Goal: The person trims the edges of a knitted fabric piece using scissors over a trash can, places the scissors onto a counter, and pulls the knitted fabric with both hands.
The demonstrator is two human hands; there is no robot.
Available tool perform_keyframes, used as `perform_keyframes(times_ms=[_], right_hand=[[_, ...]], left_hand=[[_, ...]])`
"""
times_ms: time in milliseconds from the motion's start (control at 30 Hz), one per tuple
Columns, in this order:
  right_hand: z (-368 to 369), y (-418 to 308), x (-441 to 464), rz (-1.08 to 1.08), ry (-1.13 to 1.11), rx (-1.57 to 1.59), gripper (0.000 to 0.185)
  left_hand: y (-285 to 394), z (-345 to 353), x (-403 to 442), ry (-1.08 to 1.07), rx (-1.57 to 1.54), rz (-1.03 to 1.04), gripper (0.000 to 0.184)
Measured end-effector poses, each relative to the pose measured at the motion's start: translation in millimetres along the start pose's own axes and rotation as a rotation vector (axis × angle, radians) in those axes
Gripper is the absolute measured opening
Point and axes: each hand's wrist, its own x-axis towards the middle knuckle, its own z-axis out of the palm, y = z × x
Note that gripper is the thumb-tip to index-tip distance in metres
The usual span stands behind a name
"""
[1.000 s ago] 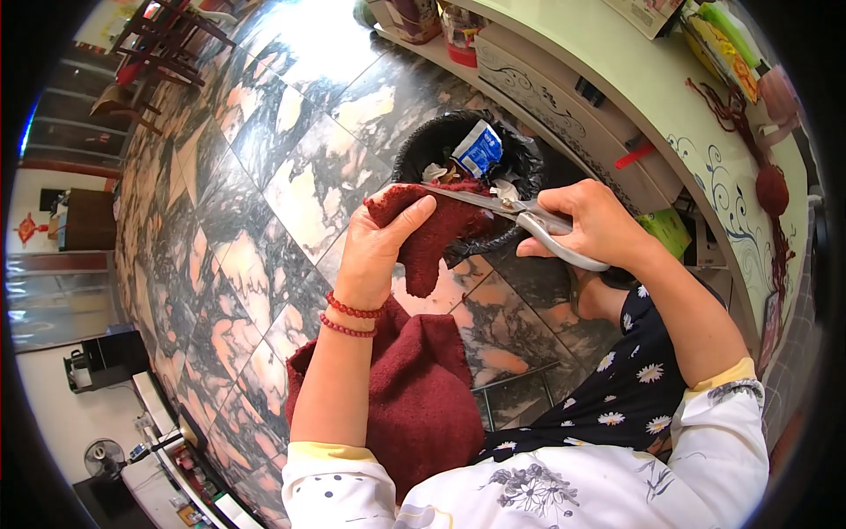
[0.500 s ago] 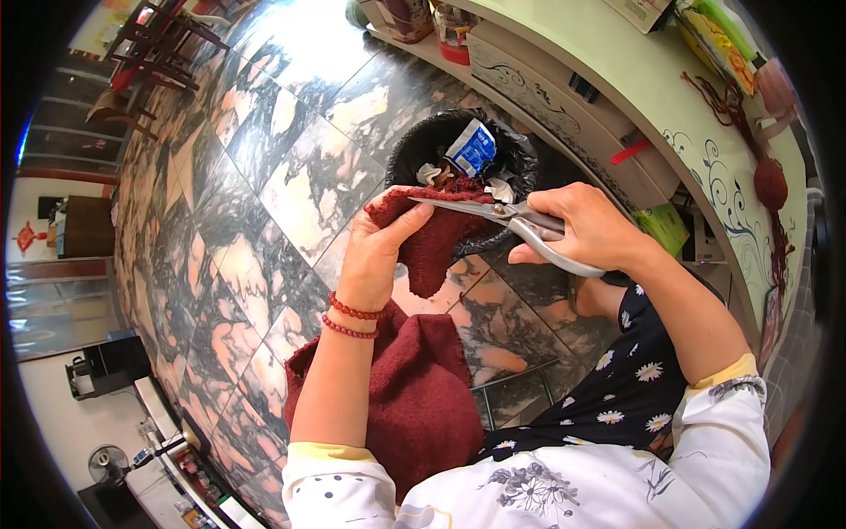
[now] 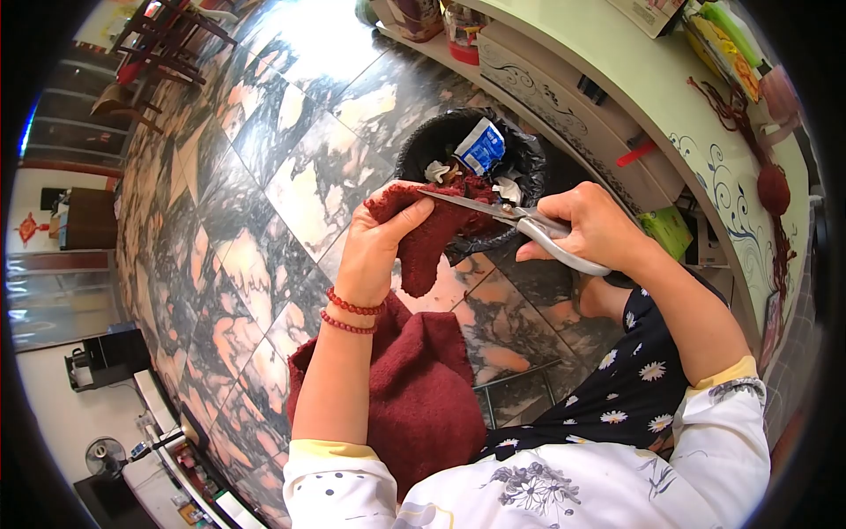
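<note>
My left hand (image 3: 385,231) pinches the edge of a dark red knitted piece (image 3: 421,256), whose lower end hangs free. In my right hand (image 3: 583,227) are grey-handled scissors (image 3: 564,249), their blades lying along the upper edge of the knit and pointing at my left thumb. The blades look nearly closed. Just beyond and beneath the knit stands a trash bin (image 3: 414,145) lined with a black bag. It holds a blue-and-white packet (image 3: 481,146), crumpled white tissue (image 3: 508,189) and dark red scraps. More dark red knitted fabric (image 3: 405,397) lies over my lap.
A pale green cabinet (image 3: 608,79) curves along the right. A dark red yarn ball (image 3: 774,187) and loose strands rest on its top. Marble tile floor (image 3: 300,167) spreads to the left, with wooden chairs (image 3: 159,44) at the far end.
The scissor blades have closed somewhat along the knit's edge. The view has shifted slightly, so the bin sits a little further right. Both hands keep their hold.
</note>
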Motion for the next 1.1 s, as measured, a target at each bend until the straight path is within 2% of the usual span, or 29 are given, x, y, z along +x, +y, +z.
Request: perform_keyframes(times_ms=[267,367,667,1100], right_hand=[[-3.5,-1.4,-1.3,-0.007,0.102,-0.012,0.048],[-6.0,-1.9,-2.3,0.025,0.082,0.014,0.048],[-8.5,7.8,-1.6,-0.064,0.097,-0.134,0.061],[-7.8,11.9,-0.5,-0.045,0.048,-0.108,0.061]], left_hand=[[-0.9,-0.6,3.0,0.076,-0.015,0.078,0.015],[-1.4,-0.7,3.1,0.071,0.009,0.062,0.016],[-5.0,8.2,6.4,0.022,0.026,0.029,0.018],[-6.4,9.3,9.6,0.005,0.031,-0.043,0.02]])
